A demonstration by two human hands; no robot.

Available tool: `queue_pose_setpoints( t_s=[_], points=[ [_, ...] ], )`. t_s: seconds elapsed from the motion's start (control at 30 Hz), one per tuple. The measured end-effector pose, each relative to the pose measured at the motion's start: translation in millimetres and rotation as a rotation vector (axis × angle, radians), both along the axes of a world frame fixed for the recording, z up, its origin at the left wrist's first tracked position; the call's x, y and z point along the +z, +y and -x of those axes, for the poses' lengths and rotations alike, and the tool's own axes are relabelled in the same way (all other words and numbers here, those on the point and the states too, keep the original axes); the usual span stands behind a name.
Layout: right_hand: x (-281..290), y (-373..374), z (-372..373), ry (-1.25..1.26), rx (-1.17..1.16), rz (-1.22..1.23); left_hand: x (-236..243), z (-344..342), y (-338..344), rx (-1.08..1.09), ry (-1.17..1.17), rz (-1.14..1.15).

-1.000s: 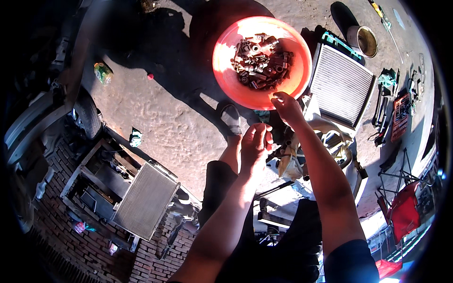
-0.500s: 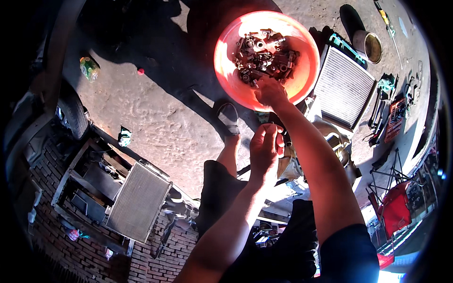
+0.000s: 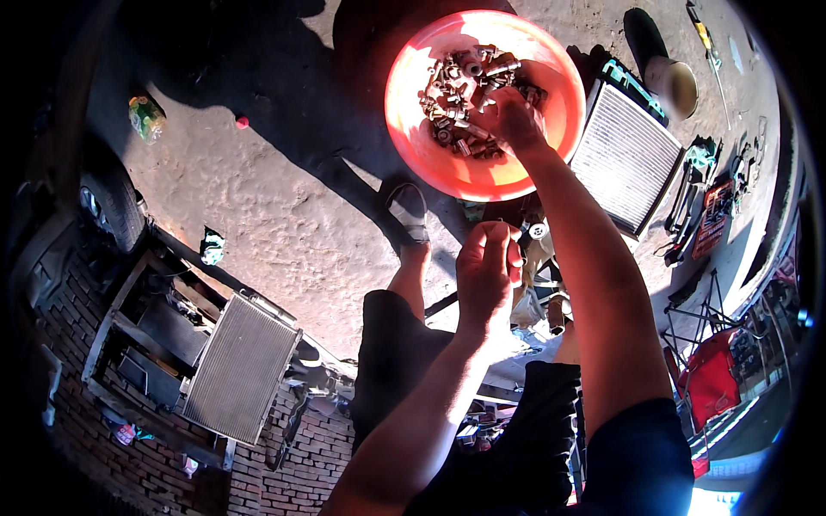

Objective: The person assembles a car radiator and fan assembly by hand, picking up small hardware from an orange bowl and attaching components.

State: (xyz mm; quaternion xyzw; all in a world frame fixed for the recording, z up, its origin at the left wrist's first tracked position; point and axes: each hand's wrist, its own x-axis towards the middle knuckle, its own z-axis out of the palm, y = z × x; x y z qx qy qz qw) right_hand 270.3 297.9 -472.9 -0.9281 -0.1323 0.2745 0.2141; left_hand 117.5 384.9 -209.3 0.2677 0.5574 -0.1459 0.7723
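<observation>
A wide red plastic basin (image 3: 409,150) stands on the ground, holding a heap of bolts, nuts and other small metal parts (image 3: 452,95). My right hand (image 3: 516,125) reaches into it from the right side, its fingers curled at the heap; what they grip among the parts cannot be made out. Below the basin's near rim, my left hand (image 3: 486,267) is held closed, thumb against the curled fingers. Anything inside that fist is too small or hidden to name.
Right of the basin lies a finned radiator (image 3: 626,155), near a round can (image 3: 675,90) and an orange-red tool tray (image 3: 712,219). Another radiator (image 3: 241,370) leans at lower left over bricks. A folding red chair (image 3: 712,378) stands at right. My foot (image 3: 407,211) rests near the basin.
My right hand has moved up and to the right, deeper into the basin, and parts in the heap have shifted. My left hand stays closed in nearly the same place.
</observation>
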Motion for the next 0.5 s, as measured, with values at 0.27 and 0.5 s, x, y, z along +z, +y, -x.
queue_pose_setpoints(
  t_s=[0.27,0.5],
  points=[
    [-11,7,-60,0.758,-0.802,-0.348,-9,0,-16,0.049,-0.035,0.033],
    [-37,42,-82,-0.074,-0.241,0.308,2,-14,-10,0.003,-0.038,0.091]
  ],
)
